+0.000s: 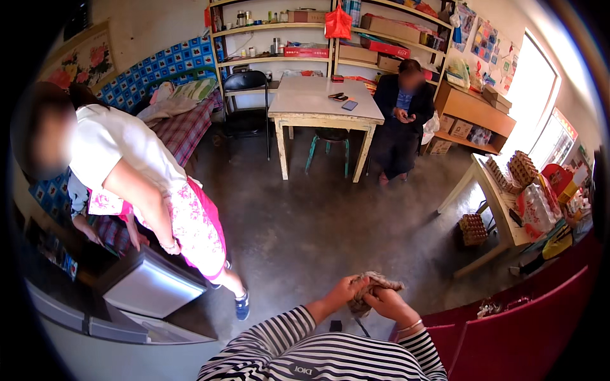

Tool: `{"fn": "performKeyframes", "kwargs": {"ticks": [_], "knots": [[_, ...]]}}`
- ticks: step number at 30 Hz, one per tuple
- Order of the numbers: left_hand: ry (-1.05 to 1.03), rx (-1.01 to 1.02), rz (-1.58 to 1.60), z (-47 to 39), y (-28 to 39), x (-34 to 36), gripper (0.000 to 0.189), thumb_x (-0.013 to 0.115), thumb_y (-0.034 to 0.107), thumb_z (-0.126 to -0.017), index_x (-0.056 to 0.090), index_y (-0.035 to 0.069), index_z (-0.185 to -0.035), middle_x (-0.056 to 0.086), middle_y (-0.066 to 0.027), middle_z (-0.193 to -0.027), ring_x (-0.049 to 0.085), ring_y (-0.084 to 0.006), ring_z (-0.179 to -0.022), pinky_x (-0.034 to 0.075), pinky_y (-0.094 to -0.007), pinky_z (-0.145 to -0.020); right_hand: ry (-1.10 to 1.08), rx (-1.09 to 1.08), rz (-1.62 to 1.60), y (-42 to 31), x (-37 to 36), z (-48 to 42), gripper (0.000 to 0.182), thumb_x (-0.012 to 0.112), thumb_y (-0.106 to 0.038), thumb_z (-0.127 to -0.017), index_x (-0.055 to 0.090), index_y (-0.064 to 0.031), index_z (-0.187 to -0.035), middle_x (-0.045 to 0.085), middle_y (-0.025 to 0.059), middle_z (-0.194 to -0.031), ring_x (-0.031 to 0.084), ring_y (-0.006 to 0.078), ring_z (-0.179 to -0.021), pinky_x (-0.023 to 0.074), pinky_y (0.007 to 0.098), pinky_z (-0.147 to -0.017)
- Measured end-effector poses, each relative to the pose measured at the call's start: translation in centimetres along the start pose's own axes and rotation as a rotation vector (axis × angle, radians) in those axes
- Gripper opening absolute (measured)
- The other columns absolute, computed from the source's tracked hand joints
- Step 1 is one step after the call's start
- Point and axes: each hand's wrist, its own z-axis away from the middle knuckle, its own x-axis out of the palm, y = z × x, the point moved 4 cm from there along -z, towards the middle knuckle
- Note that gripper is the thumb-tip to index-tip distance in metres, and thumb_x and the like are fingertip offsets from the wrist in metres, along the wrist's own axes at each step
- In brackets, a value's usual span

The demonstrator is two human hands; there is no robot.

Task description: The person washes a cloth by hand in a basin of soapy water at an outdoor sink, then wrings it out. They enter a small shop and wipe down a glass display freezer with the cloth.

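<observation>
A crumpled, brownish patterned cloth [364, 297] is bunched between my two hands, in front of my striped top. My left hand [345, 291] grips its left side, with the fingers closed over the upper edge. On the right side my right hand [391, 301] clasps the same cloth, and a bracelet shows at that wrist. Part of the cloth hangs below the fingers. Beneath it lies the dark concrete floor [305, 238].
At left a person in a pink floral apron [190, 228] bends by an open refrigerator door [155, 285]. A seated person [405, 105] holds a phone beside a table [310, 97]. Egg trays [522, 169] stand on a side table at right, above a red cabinet [519, 338].
</observation>
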Motion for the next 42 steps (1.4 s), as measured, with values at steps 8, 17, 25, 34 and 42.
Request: {"fn": "performKeyframes", "kwargs": {"ticks": [8, 17, 25, 34, 42], "knots": [[-0.181, 0.024, 0.991, -10.7, 5.5, -3.2, 0.062, 0.031, 0.053, -0.092, 0.043, 0.003, -0.128, 0.052, -0.0107, -0.124, 0.051, -0.0217, -0.112, 0.044, -0.0349, -0.092, 0.231, -0.083, -0.229, 5.6, -8.3, -7.8, 0.035, 0.055, -0.024, -0.09, 0.057, 0.0013, -0.113, 0.064, 0.012, -0.1, 0.06, 0.0191, -0.095, 0.0469, 0.03, -0.081], [-0.119, 0.034, 0.638, -21.4, 9.1, -0.4, 0.079, 0.053, 0.057, -0.081, 0.032, 0.004, -0.136, 0.044, -0.0136, -0.133, 0.045, -0.0269, -0.12, 0.036, -0.0412, -0.101, -0.096, -0.143, -0.887, 8.2, -15.1, -17.6, 0.044, 0.044, -0.034, -0.094, 0.053, 0.0056, -0.111, 0.061, 0.0074, -0.1, 0.053, 0.0119, -0.089, 0.0444, 0.0278, -0.079], [0.001, 0.013, 0.56, -27.6, 10.7, -7.1, 0.073, 0.072, 0.021, -0.071, 0.036, 0.002, -0.132, 0.048, -0.0128, -0.129, 0.047, -0.0275, -0.118, 0.036, -0.0408, -0.101, 0.11, -0.262, -0.519, 7.5, -21.8, -23.8, 0.036, 0.049, -0.027, -0.093, 0.061, 0.0061, -0.089, 0.061, 0.001, -0.075, 0.051, 0.0088, -0.073, 0.0458, 0.0269, -0.065], [-0.019, 0.089, 0.571, -38.1, 16.4, -15.0, 0.076, 0.071, 0.017, -0.069, 0.033, 0.004, -0.134, 0.046, -0.0104, -0.129, 0.045, -0.0264, -0.119, 0.039, -0.039, -0.098, 0.225, -0.297, -0.669, 3.9, -31.5, -33.8, 0.038, 0.045, -0.029, -0.096, 0.059, 0.0062, -0.1, 0.06, 0.0005, -0.087, 0.051, 0.0069, -0.082, 0.0443, 0.0226, -0.072], [0.156, 0.148, 0.54, -39.9, 17.9, -19.3, 0.078, 0.067, 0.015, -0.071, 0.027, 0.008, -0.137, 0.047, -0.0088, -0.128, 0.052, -0.0217, -0.111, 0.046, -0.0349, -0.088, 0.298, -0.337, -0.77, 3.5, -34.9, -40.7, 0.039, 0.041, -0.029, -0.097, 0.056, 0.0048, -0.109, 0.061, 0.0034, -0.097, 0.054, 0.0089, -0.088, 0.0443, 0.0227, -0.078]]}}
